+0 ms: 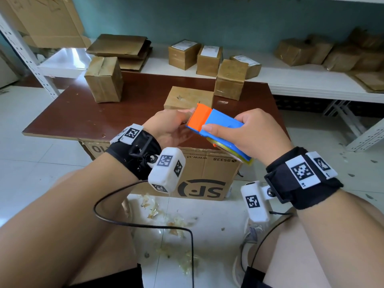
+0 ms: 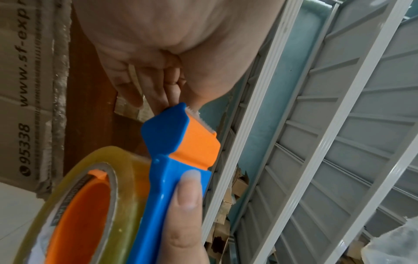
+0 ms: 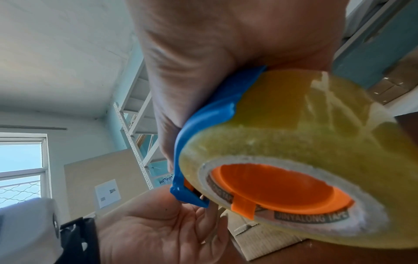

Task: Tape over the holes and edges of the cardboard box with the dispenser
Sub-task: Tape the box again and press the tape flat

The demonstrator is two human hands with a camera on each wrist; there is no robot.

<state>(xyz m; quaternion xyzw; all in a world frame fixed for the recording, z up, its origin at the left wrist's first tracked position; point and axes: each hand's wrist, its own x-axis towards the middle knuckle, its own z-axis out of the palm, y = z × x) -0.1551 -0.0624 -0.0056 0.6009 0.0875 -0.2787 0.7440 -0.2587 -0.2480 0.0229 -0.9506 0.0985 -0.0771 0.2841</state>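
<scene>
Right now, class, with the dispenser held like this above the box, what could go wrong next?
1. The left hand has its fingertips at the toothed blade of the dispenser; a slip could nick them.
2. No free tape end shows at the blade; it may have stuck back on the roll.
3. The box lies unheld on the table, so it may slide once taping starts.
</scene>
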